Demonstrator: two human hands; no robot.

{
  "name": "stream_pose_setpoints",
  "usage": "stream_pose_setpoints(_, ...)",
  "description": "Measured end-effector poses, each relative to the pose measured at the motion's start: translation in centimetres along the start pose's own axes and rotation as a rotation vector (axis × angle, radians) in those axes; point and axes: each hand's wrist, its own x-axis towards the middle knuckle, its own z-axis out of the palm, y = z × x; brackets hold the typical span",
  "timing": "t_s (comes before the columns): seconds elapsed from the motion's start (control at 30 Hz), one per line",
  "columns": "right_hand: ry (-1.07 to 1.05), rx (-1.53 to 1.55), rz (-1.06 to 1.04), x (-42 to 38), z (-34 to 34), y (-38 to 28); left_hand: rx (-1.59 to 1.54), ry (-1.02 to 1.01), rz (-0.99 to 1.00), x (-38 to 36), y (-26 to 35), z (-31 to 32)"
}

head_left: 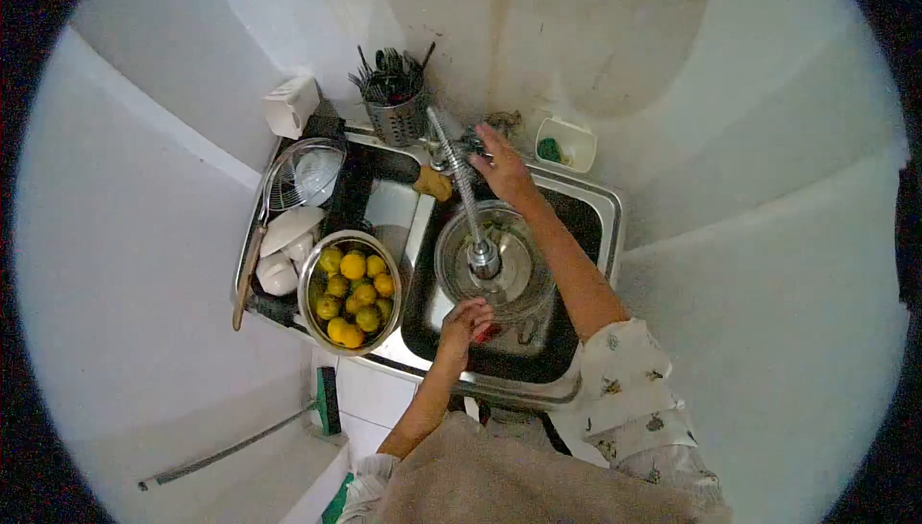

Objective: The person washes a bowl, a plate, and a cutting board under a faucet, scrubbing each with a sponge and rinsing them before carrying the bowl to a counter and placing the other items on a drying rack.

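Head view: the clear bowl [446, 269] sits in the right-hand basin of the sink [614, 226], directly under the tap's spray head [484, 260], a spot that seems chosen so water would fall into it. The left hand [463, 329] is at the bowl's near edge, fingers partly curled, perhaps to steady it; I cannot tell whether it grips the rim. A small red thing [487, 334] shows just beside those fingers, too blurred to name. The right hand [506, 173] is reached out behind the bowl, open with fingers extended, near the tap's base, likely for its control; whether it touches is unclear.

The bowl is round and see-through, glass or plastic, while the hose [453, 157] is a ribbed, shiny metal coil. Left of the basin, a round metal bowl [305, 279] keeps smooth yellow and greenish fruit [352, 266] together within its curved wall. Behind, a perforated metal holder [396, 122] stands cutlery [389, 77] on end, probably for draining. Glossy white dishes [288, 228] lie near a wire strainer with a wooden handle [252, 279]. A pale tray [579, 151] holds a rough green scrubber [549, 149].
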Motion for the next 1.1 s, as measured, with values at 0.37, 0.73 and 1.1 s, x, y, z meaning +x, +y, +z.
stream_pose_setpoints(0.37, 0.011, -0.111, -0.271, 4.3, -2.7, 3.6, 0.736, 0.159, 0.460, 20.4, -3.3, 1.7)
stream_pose_setpoints(0.73, -0.411, -0.820, -0.031, 9.9, -10.7, 14.2, 0.775, 0.159, 0.328, 17.3, -3.9, 0.1)
stream_pose_setpoints(1.1, 0.030, -0.766, -0.092, 8.2, -10.7, 13.5, 0.844, 0.190, 0.356, 16.3, -5.0, 0.6)
